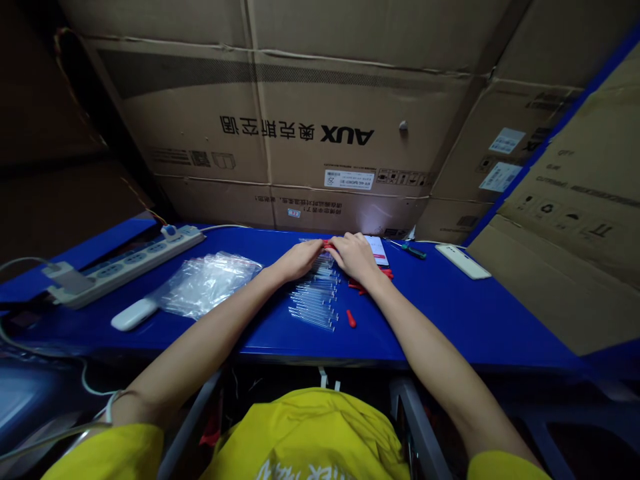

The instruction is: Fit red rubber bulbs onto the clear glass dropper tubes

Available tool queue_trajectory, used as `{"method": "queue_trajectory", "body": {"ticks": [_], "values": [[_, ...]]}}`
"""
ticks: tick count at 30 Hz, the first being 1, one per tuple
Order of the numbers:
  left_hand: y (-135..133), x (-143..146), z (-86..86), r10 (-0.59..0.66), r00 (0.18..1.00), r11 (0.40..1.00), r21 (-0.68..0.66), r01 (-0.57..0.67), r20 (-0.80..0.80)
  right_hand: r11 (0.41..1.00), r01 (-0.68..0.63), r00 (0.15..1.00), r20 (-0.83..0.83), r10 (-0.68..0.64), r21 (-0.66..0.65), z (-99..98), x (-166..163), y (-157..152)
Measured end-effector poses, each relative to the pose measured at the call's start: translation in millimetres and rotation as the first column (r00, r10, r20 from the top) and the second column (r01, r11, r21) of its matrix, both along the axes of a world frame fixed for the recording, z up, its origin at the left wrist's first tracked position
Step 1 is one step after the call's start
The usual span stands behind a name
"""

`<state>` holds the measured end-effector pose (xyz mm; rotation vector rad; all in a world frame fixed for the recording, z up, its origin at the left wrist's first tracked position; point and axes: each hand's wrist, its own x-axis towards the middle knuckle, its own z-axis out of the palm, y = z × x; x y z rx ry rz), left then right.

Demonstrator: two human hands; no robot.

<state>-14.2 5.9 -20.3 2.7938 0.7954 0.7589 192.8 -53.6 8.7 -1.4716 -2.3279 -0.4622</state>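
Observation:
Close together at the back of the blue table, my left hand [303,258] and my right hand [354,255] are both closed. Red rubber bulbs [328,245] show between the fingertips of the two hands, and how many there are I cannot tell. Beneath and in front of my hands lie several thin clear glass tubes [315,303], side by side in a long column. One loose red bulb [351,319] rests to the right of the tubes. More red bulbs [356,287] lie partly hidden under my right wrist.
On the left are clear plastic bags [210,283], a white oblong device [134,314] and a power strip [145,260]. Behind my right hand lies a phone with a lit screen [379,249]. A screwdriver [413,251] and a white phone [463,261] lie farther right. Cardboard [300,87] walls the back.

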Motion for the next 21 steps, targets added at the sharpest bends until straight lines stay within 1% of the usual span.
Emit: {"method": "queue_trajectory", "body": {"ticks": [4,7,11,13,14,16,19,21], "values": [[-3,3,4.0,0.12,0.992,0.992,-0.036,-0.121,-0.042,0.994,0.108,0.994,0.007,-0.108,0.01,4.1,-6,-3],[-4,6,5.2,0.148,0.989,0.984,-0.095,-0.149,-0.019,0.985,0.17,0.985,-0.041,-0.17,-0.004,4.3,-9,-5],[-4,11,3.5,0.134,0.99,0.977,-0.174,-0.124,0.045,0.985,0.171,0.967,-0.187,-0.174,-0.032,-1.6,-10,-5],[-5,13,2.7,0.154,0.986,0.97,-0.198,-0.138,0.069,0.99,0.138,0.942,-0.305,-0.142,-0.036,-3.9,-9,-3],[-5,13,2.7,0.168,0.982,0.967,-0.204,-0.149,0.08,0.993,0.108,0.916,-0.383,-0.119,-0.049,-4.2,-8,-1],[-6,14,3.8,0.18,0.978,0.967,-0.2,-0.157,0.102,0.994,0.002,0.822,-0.566,-0.062,-0.106,-3.1,-5,3],[-7,13,7.6,0.136,0.98,0.982,-0.151,-0.114,0.146,0.965,-0.193,0.6,-0.8,-0.029,-0.18,0.4,-3,8],[-8,14,10.0,0.089,0.98,0.991,-0.11,-0.071,0.176,0.938,-0.287,0.463,-0.886,-0.04,-0.193,2.1,-4,10]]}}
